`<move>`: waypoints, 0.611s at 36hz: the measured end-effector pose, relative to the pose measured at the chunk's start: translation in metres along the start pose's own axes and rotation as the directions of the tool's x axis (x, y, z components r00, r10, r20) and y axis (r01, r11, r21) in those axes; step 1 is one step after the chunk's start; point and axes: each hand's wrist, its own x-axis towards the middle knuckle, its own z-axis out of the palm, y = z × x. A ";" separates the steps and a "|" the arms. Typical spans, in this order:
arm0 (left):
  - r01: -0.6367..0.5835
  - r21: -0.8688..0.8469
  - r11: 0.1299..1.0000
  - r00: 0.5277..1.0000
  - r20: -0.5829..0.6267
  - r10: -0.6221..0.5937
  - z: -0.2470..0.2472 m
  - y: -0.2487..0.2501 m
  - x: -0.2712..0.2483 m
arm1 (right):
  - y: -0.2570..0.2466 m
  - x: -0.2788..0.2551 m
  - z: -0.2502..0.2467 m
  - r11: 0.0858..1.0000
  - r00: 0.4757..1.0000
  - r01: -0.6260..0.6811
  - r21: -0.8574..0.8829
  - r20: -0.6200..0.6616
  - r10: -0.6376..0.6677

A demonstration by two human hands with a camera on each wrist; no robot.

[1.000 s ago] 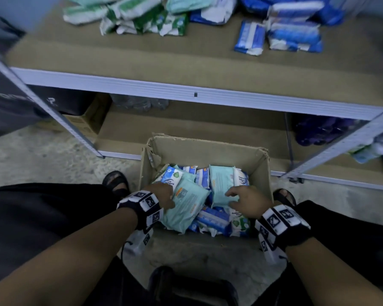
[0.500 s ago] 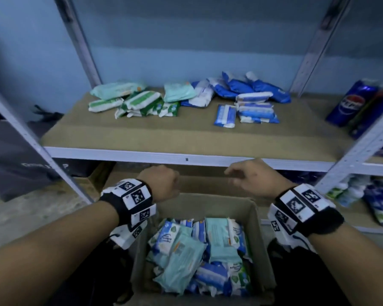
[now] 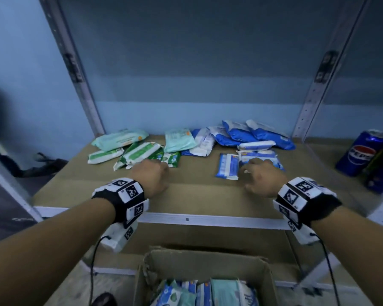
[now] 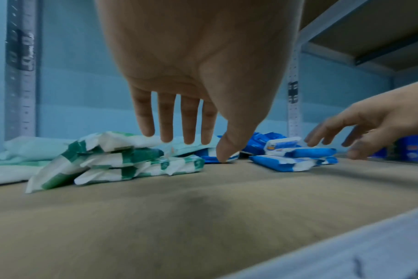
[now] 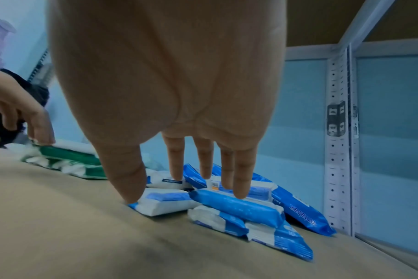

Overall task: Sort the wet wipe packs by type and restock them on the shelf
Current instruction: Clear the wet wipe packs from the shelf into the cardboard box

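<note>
My left hand (image 3: 152,176) hangs loose-fingered over the green-and-white packs (image 3: 139,153); my right hand (image 3: 262,178), fingers also slack, reaches the blue packs (image 5: 236,209) on the shelf (image 3: 192,195), holding nothing.

Both forearms were bare. Each wrist wore a black band (image 3: 111,199) carrying white square tags printed with black pixel markers (image 3: 296,193); a thin black cable (image 3: 93,268) trailed beneath the bands.

Wipe packs (image 3: 142,151) on shelf (image 3: 186,195); box (image 3: 208,261) below, in front.
</note>
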 end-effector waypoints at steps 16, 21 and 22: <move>0.414 -0.172 0.894 0.898 -0.081 -0.432 0.030 -0.062 0.080 | 0.044 0.065 -0.009 0.986 0.981 -0.159 -0.049 -0.118 0.152; 0.432 -0.165 0.887 0.872 -0.174 -0.457 0.035 -0.070 0.088 | 0.035 0.068 -0.012 0.990 0.977 -0.130 0.052 -0.163 0.137; 0.432 -0.181 0.883 0.869 -0.179 -0.462 0.036 -0.071 0.089 | 0.031 0.069 -0.012 0.987 0.975 -0.128 0.102 -0.170 0.144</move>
